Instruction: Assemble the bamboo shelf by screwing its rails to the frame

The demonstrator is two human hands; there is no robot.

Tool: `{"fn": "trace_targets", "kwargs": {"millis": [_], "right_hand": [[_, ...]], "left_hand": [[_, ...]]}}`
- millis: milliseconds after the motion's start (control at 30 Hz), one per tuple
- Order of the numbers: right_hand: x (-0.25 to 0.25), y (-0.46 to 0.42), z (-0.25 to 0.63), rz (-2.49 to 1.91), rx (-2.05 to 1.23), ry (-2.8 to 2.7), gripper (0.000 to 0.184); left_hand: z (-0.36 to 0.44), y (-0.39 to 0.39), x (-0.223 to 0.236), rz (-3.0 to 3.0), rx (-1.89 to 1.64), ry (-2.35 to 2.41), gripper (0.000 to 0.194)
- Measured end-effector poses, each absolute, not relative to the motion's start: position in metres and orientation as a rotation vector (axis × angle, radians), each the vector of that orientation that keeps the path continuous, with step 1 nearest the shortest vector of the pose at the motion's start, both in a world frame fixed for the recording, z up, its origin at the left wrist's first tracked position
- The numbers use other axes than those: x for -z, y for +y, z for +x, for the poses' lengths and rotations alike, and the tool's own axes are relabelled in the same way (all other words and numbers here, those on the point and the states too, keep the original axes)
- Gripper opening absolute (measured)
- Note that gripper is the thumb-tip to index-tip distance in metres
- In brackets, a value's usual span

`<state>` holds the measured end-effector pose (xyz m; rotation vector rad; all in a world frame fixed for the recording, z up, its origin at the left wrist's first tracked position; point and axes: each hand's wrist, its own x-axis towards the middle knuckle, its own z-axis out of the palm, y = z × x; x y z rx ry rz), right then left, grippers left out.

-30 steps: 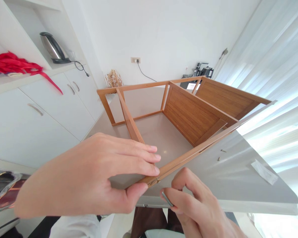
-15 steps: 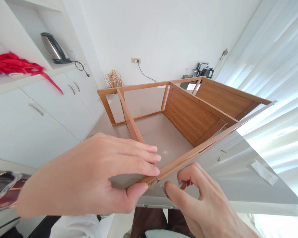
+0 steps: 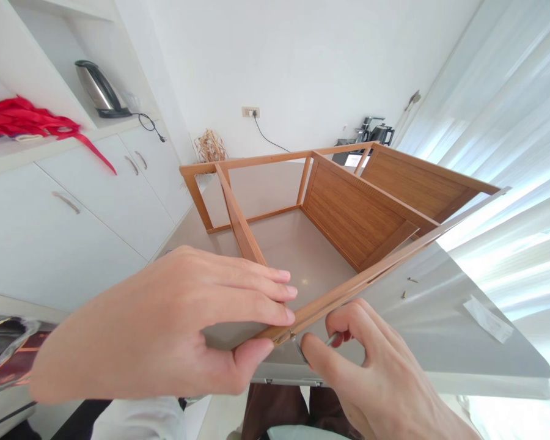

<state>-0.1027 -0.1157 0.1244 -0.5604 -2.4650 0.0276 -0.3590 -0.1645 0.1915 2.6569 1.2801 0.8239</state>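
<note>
A wooden shelf frame [image 3: 348, 292] lies on its side, with slatted-looking shelf panels standing between its rails. Across the corner of its near rail my left hand [image 3: 183, 318] is closed, fingers over the top and thumb on the near face. A brass-coloured screw [image 3: 292, 335] sticks out of that rail just right of the thumb. Pinched in my right hand [image 3: 371, 366] is a bent metal hex key [image 3: 299, 351]; its tip meets the screw head. My fingers hide part of the key.
Two loose screws [image 3: 404, 294] and a small plastic bag [image 3: 488, 318] lie on the grey table [image 3: 458, 351] at the right. White cabinets with a kettle [image 3: 101, 91] stand left. A curtain [image 3: 508, 153] hangs right; a coffee maker [image 3: 371, 129] is behind.
My right hand has shifted its grip on the hex key and brought its tip from below the rail up to the screw. My left hand stays in place.
</note>
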Motion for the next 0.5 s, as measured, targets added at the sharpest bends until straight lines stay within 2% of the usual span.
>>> {"fn": "trace_targets", "kwargs": {"millis": [500], "right_hand": [[-0.1292, -0.1148, -0.1007, -0.555, -0.083, -2.492, 0.03]], "left_hand": [[-0.3598, -0.1641, -0.19, 2.623, -0.844, 1.257, 0.036]]}}
